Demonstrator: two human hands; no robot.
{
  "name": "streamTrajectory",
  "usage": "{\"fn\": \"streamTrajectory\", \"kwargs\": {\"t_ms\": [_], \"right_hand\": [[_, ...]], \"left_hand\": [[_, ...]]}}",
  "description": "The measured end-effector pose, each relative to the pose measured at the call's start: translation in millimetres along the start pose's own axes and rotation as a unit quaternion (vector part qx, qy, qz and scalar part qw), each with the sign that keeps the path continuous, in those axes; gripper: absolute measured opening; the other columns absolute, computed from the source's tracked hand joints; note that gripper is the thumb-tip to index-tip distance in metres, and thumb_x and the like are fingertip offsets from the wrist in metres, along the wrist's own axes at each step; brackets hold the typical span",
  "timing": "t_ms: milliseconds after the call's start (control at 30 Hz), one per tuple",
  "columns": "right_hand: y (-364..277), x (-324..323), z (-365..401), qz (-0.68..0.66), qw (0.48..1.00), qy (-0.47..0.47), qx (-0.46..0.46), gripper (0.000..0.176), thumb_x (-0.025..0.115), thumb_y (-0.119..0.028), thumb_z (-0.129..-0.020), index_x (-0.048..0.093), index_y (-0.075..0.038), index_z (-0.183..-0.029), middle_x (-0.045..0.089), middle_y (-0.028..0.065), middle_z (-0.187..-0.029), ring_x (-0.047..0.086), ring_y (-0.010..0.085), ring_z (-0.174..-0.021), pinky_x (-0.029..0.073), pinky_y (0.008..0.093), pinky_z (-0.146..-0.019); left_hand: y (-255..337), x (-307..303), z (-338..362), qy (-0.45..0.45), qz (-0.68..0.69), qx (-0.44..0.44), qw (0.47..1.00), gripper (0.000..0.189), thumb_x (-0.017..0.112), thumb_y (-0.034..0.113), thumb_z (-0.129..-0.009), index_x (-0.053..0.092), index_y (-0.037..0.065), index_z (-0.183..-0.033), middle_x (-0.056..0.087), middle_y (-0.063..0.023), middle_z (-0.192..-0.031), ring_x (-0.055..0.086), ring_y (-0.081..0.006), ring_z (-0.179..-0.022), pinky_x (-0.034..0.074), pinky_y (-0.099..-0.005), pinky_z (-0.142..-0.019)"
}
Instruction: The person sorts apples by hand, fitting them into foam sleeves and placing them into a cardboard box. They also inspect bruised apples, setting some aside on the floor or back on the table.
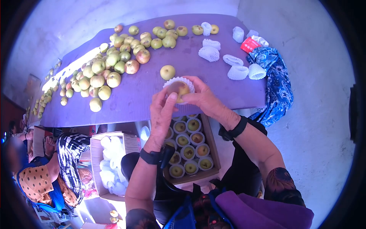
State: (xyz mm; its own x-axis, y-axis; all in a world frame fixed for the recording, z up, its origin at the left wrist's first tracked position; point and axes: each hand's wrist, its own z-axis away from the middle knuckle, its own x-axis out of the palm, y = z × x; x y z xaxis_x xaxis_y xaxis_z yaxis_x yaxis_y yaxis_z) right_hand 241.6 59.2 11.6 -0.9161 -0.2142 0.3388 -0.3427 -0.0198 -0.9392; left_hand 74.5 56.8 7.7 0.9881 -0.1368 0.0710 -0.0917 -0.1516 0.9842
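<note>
Both of my hands hold one yellow-green apple (184, 89) with a brownish patch, partly wrapped in a white foam net sleeve (179, 79), above the table's near edge. My left hand (163, 108) grips it from the left, thumb pointing up along it. From the right, my right hand (202, 94) closes on it, thumb across its near side. A single apple (167, 72) sits on the table just beyond my hands. Beneath my hands, an open cardboard box (214, 162) contains rows of sleeved apples (188, 152).
Many loose apples (113, 58) cover the left part of the purple-covered table (148, 99). Foam sleeves (209, 54), a red packet (250, 45) and blue patterned cloth (272, 80) lie to the right. A carton (97, 164) of white sleeves stands lower left; beside it sits another person (38, 179).
</note>
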Motion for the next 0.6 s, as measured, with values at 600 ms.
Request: {"fn": "streamTrajectory", "kwargs": {"t_ms": [600], "right_hand": [[4,-6,1,-0.008,0.998,-0.023,0.056,0.062,0.06,-0.009,-0.075,0.037,-0.004,-0.132,0.048,0.0117,-0.12,0.055,0.0231,-0.108,0.053,0.036,-0.084]], "left_hand": [[-3,-10,-2,0.076,0.0,-0.023,0.997,0.012,0.061,0.012,-0.088,0.061,0.001,-0.094,0.058,0.0012,-0.074,0.05,-0.0043,-0.062,0.039,-0.0182,-0.051]]}}
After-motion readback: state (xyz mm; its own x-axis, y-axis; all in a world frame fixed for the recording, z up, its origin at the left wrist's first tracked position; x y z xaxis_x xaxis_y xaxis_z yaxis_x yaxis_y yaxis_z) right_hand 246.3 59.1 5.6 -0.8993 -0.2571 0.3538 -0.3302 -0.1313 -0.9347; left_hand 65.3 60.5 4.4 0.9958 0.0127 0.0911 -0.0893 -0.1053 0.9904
